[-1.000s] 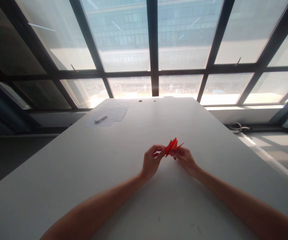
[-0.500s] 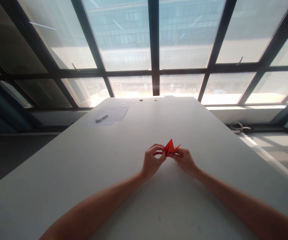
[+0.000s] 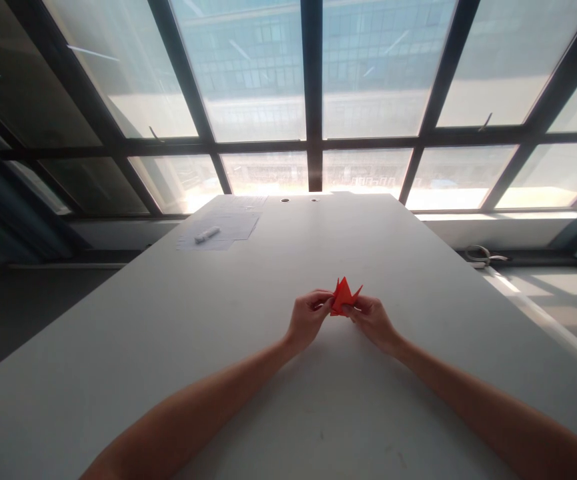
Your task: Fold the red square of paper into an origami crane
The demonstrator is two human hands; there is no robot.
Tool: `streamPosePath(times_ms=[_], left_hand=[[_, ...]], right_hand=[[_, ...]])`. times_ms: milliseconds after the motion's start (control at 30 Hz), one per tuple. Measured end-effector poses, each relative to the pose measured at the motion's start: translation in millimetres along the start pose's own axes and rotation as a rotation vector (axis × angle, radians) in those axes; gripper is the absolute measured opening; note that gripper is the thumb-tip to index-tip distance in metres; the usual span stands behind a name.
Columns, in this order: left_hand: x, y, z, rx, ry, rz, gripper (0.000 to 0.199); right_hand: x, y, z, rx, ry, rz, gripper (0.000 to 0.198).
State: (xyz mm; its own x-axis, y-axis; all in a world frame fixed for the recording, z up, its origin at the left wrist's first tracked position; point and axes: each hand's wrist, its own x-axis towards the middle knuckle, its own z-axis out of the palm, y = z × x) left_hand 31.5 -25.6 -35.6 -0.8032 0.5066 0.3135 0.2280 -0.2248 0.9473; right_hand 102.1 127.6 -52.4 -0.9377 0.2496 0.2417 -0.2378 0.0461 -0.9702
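Note:
A small red folded-paper origami figure [image 3: 344, 295] with several pointed tips is held between my two hands, just above the white table. My left hand [image 3: 309, 315] pinches its left side, with thumb and fingers closed at the paper's edge. On the other side my right hand [image 3: 371, 320] grips the lower right part, its thumb pressed on the front face. One sharp tip points up in the middle and another slants out to the upper right. The fingertips behind the paper are hidden.
The long white table [image 3: 178, 347] stretches away to tall windows. Printed sheets [image 3: 241, 227] lie at its far left, with a white rolled or tube-like item [image 3: 207, 235] on them. A coiled cable [image 3: 478, 254] sits beyond the right edge.
The red origami has turned a little, and another thin tip now shows on its left. My left fingers have drawn closer together on the paper. The right hand stays nearly in place.

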Motion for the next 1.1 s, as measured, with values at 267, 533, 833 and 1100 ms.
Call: streamPosePath(times_ms=[267,533,833,1100], left_hand=[[0.7,-0.2,-0.5,-0.21,-0.019,-0.136,0.058],[-2.3,-3.6,0.1,-0.159,-0.15,-0.233,0.038],[0.2,-8.0,-4.9,-0.243,-0.129,-0.351,0.028],[-0.7,1.2,0.2,-0.191,-0.071,-0.219,0.034]], right_hand=[[-0.6,-2.0,2.4,0.07,0.041,0.057,0.035],[-0.8,-14.9,3.9,0.087,0.096,0.113,0.034],[-1.8,-7.4,3.7,0.123,0.054,0.121,0.034],[0.5,-2.5,4.6,0.08,0.035,0.019,0.031]])
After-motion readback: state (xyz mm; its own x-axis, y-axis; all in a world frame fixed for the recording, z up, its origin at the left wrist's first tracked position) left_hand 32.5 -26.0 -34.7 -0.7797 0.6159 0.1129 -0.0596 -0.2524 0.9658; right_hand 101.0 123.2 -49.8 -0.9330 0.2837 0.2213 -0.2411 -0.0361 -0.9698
